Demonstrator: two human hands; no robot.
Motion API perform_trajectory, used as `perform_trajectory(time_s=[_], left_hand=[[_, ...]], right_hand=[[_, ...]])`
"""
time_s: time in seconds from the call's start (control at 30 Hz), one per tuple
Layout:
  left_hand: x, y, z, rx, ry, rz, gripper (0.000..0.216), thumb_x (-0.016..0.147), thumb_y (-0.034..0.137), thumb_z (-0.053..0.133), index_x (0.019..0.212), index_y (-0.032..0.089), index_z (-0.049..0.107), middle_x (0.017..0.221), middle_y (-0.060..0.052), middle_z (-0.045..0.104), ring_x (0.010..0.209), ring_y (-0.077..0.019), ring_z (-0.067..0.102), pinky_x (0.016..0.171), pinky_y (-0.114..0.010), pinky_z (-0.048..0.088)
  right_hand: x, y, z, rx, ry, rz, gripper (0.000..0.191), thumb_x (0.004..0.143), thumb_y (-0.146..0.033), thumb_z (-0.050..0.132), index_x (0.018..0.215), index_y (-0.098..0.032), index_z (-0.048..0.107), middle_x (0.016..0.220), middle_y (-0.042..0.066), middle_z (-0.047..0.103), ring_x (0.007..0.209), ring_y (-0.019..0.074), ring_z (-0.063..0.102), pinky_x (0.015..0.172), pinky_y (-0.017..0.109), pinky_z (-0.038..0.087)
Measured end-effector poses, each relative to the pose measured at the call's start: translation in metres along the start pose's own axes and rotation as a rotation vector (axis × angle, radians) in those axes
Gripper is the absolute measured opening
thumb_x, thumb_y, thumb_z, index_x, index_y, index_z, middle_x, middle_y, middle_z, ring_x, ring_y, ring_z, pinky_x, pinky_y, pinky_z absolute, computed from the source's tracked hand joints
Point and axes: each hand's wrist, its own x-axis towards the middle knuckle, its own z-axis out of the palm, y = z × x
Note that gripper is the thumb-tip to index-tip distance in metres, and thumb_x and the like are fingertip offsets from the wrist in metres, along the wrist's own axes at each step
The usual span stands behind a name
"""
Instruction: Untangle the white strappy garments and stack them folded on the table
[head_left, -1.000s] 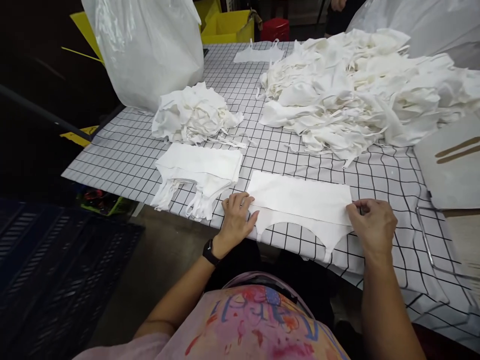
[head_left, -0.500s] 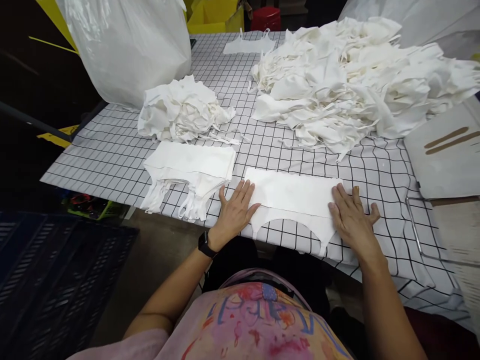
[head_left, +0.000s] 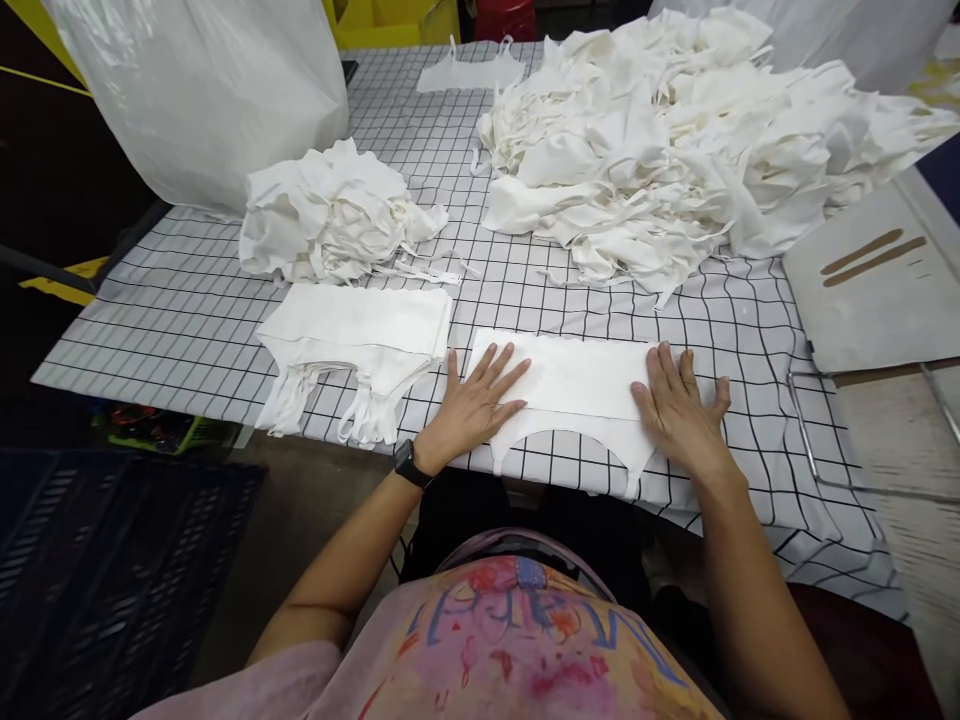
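Observation:
A white camisole top (head_left: 574, 380) lies flat near the front edge of the table, its straps pointing toward me. My left hand (head_left: 480, 398) rests with spread fingers on its left end. On the right end lies my right hand (head_left: 681, 410), flat, fingers apart. Just left of my left hand is a neat stack of similar white tops (head_left: 360, 325), their straps bunched at the near side. Behind that stack sits a small crumpled heap of white tops (head_left: 330, 215).
A large heap of crumpled white garments (head_left: 637, 150) covers the back right of the checked tablecloth (head_left: 517, 285). A big white plastic bag (head_left: 217, 100) stands at back left. One top (head_left: 471, 72) lies at the far edge. A whitish board (head_left: 870, 270) is at right.
My left hand has slid a little inward over the top's left end, fingers spreading wider. My right hand still lies on the right end. The whole view has shifted slightly.

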Motion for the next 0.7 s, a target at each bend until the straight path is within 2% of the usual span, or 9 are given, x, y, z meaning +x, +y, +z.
perform_trajectory(time_s=[0.13, 0.27, 0.43, 0.53, 0.6, 0.7], left_hand=[[0.001, -0.01, 0.002, 0.002, 0.034, -0.1, 0.061, 0.111, 0.046, 0.028, 0.167, 0.027, 0.016, 0.173, -0.008, 0.021, 0.162, -0.0308, 0.02, 0.126, -0.075, -0.004], [0.002, -0.016, 0.005, 0.002, 0.097, -0.104, 0.065, 0.109, 0.048, 0.033, 0.167, 0.021, 0.018, 0.172, -0.014, 0.024, 0.161, -0.0323, 0.023, 0.128, -0.071, 0.002], [0.005, -0.007, 0.001, -0.015, 0.107, 0.016, 0.06, 0.11, 0.042, 0.034, 0.166, 0.027, 0.02, 0.173, -0.009, 0.022, 0.162, -0.0309, 0.017, 0.127, -0.071, -0.006], [0.009, 0.009, -0.001, -0.037, 0.058, 0.111, 0.056, 0.11, 0.038, 0.034, 0.165, 0.028, 0.026, 0.173, -0.007, 0.023, 0.162, -0.0287, 0.017, 0.129, -0.068, -0.002], [0.013, 0.023, 0.0, -0.062, 0.034, 0.167, 0.054, 0.11, 0.034, 0.035, 0.163, 0.028, 0.03, 0.173, -0.005, 0.024, 0.163, -0.0273, 0.016, 0.132, -0.064, 0.005], [0.021, 0.045, 0.003, -0.105, -0.001, 0.258, 0.052, 0.109, 0.029, 0.034, 0.161, 0.029, 0.034, 0.173, -0.004, 0.026, 0.163, -0.0256, 0.012, 0.133, -0.059, 0.012]], right_hand=[[-0.001, 0.016, -0.008, 0.028, 0.018, 0.094, 0.07, 0.107, -0.054, 0.023, 0.168, -0.019, 0.019, 0.173, 0.015, 0.021, 0.161, 0.0383, 0.01, 0.118, 0.08, 0.008], [-0.005, 0.026, -0.016, 0.077, 0.079, 0.109, 0.066, 0.106, -0.052, 0.031, 0.165, -0.021, 0.031, 0.171, 0.017, 0.028, 0.161, 0.0378, 0.015, 0.119, 0.078, 0.011], [-0.008, 0.023, -0.02, 0.106, 0.129, 0.009, 0.059, 0.107, -0.045, 0.03, 0.163, -0.027, 0.033, 0.173, 0.01, 0.026, 0.162, 0.0322, 0.013, 0.122, 0.073, 0.008], [-0.011, 0.021, -0.023, 0.13, 0.165, -0.031, 0.057, 0.106, -0.045, 0.035, 0.16, -0.027, 0.041, 0.172, 0.009, 0.028, 0.161, 0.0332, 0.015, 0.122, 0.072, 0.008], [-0.019, 0.019, -0.025, 0.158, 0.245, -0.023, 0.054, 0.105, -0.046, 0.04, 0.153, -0.023, 0.051, 0.169, 0.012, 0.035, 0.159, 0.0345, 0.025, 0.123, 0.068, 0.016], [-0.041, 0.011, -0.03, 0.277, 0.403, 0.045, 0.047, 0.103, -0.047, 0.046, 0.136, -0.021, 0.067, 0.151, 0.015, 0.057, 0.139, 0.0328, 0.054, 0.113, 0.055, 0.044]])
